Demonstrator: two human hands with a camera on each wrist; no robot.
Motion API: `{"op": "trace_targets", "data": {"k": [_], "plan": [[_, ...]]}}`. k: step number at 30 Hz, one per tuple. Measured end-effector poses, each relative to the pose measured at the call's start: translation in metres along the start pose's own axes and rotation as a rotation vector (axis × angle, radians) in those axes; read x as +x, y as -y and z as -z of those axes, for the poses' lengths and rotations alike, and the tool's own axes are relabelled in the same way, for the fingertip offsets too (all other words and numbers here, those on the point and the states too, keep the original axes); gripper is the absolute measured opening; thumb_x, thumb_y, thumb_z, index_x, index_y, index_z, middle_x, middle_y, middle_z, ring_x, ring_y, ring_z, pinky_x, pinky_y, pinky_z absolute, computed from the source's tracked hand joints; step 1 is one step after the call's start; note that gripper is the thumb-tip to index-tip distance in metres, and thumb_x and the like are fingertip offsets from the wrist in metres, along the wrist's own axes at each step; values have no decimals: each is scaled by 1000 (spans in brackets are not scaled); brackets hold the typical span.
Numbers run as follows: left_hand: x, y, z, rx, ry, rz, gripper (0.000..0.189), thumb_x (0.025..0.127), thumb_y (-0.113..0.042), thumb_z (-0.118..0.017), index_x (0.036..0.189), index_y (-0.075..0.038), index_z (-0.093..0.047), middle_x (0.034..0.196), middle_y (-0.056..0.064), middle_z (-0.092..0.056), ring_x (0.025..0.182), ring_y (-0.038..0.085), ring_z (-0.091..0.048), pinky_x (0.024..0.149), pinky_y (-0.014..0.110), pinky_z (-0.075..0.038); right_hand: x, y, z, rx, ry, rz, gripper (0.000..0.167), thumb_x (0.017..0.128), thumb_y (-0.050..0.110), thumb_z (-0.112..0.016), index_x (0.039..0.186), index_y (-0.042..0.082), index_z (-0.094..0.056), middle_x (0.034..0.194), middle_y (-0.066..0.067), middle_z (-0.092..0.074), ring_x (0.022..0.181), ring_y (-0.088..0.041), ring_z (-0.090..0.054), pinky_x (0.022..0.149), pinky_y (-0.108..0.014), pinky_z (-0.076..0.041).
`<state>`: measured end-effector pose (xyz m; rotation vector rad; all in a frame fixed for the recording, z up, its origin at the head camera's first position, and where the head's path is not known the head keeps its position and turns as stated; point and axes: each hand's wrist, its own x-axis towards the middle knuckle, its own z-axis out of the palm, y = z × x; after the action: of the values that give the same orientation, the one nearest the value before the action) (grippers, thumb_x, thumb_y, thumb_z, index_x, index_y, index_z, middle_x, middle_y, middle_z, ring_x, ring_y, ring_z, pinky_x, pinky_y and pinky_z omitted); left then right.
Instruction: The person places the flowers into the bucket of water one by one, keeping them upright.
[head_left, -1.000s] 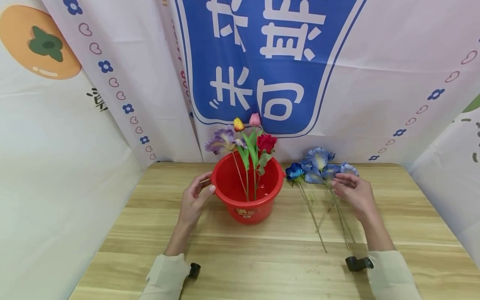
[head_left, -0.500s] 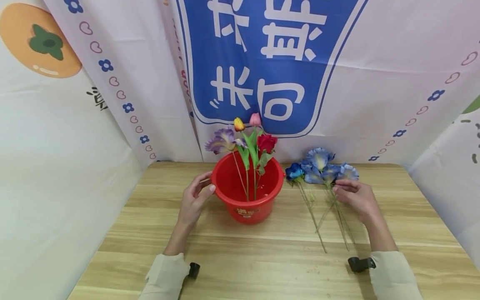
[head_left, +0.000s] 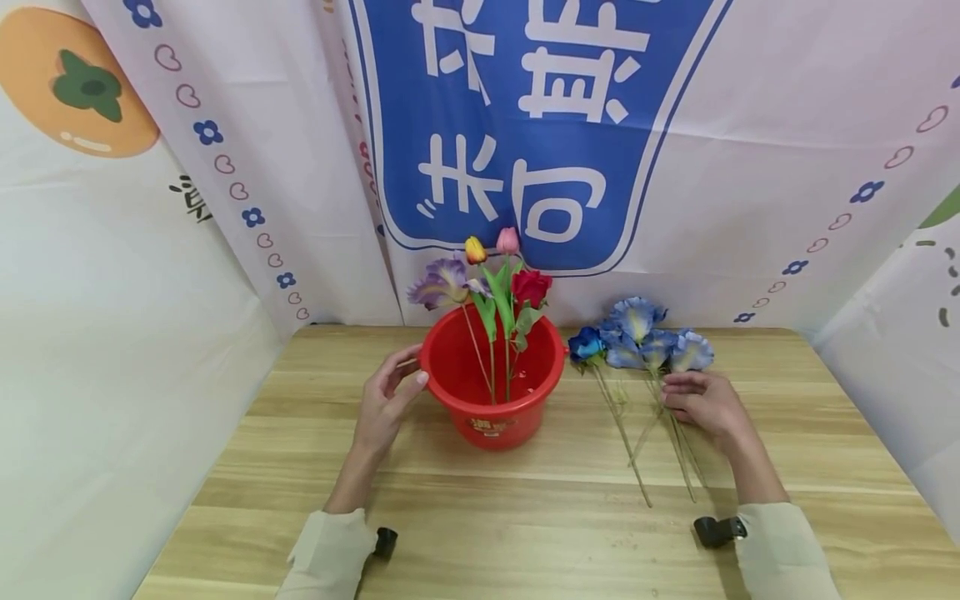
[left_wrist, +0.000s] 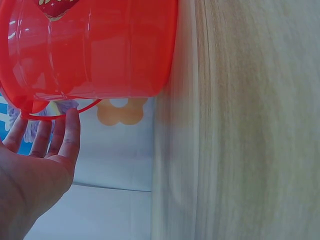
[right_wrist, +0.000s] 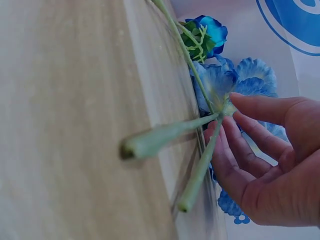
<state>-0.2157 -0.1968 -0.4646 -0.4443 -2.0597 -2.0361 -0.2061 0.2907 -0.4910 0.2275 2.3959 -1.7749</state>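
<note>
My left hand (head_left: 384,408) touches the left side of the red bucket (head_left: 498,429) at its rim; in the left wrist view its extended fingertips meet the thin red handle (left_wrist: 45,118). Standing in the bucket are a purple iris (head_left: 442,283), a yellow tulip (head_left: 475,250), a pink tulip (head_left: 507,241) and a red rose (head_left: 531,287). To the right, several blue irises (head_left: 633,318) lie on the table. My right hand (head_left: 705,404) pinches their green stems (right_wrist: 200,175) just below the blooms, between thumb and fingers.
A blue rose (head_left: 587,343) lies between the bucket and the irises, its stem (head_left: 626,442) slanting toward the front. The wooden table (head_left: 495,533) ends at the back against a printed white and blue cloth (head_left: 750,167).
My right hand has come down from over the blue blooms to the stems, and its fingertips have drawn together there. The left hand and the bucket stay in place.
</note>
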Motion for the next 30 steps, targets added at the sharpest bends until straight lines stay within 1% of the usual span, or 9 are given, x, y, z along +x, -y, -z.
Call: {"op": "trace_targets", "data": {"k": [7,9,14,17,20,25,30], "plan": [[0,1,0,8,5,0,46,101,2,-65,146,7,-57,147,23,-59,125,11,-64,97,19,-61,-1,-1,0,-64,0,-25,53,100,6,-74,146,-12,-54,117,-2,-75,88,-1,-70,77,-24,-64],[0,1,0,2,5,-2,46,101,2,-64,146,8,-57,147,22,-59,125,12,-64,97,20,-62,-1,0,0,-64,8,-31,52,100,5,-73,145,-12,-54,115,-3,-76,87,-1,-71,76,-24,-64],[0,2,1,-7,3,-9,45,101,3,-64,145,9,-57,145,19,-61,125,11,-65,97,20,-62,-1,1,1,-56,28,-39,50,100,1,-71,145,-15,-53,107,0,-78,87,-3,-72,77,-25,-65],[0,2,1,-6,3,-12,45,101,3,-64,145,9,-57,144,18,-61,124,11,-65,97,20,-62,-3,3,2,-53,41,-39,50,101,0,-70,145,-16,-52,106,1,-77,88,-3,-73,78,-26,-66],[0,2,1,-4,2,-9,45,101,2,-64,145,8,-58,145,19,-61,125,11,-65,98,19,-61,-5,7,4,-65,52,-26,50,102,1,-69,146,-16,-52,110,-4,-77,90,-3,-73,79,-27,-66],[0,2,1,5,-1,-3,45,101,3,-65,145,8,-58,146,23,-59,125,11,-65,98,19,-61,-9,15,6,-85,61,5,50,102,3,-69,146,-15,-52,122,-15,-75,94,-5,-74,82,-29,-67],[0,2,1,3,0,-7,45,101,3,-65,145,8,-58,146,21,-60,125,12,-65,98,19,-61,-15,25,6,-78,74,28,51,103,3,-67,149,-14,-51,126,-20,-72,97,-9,-74,85,-31,-67]]}}
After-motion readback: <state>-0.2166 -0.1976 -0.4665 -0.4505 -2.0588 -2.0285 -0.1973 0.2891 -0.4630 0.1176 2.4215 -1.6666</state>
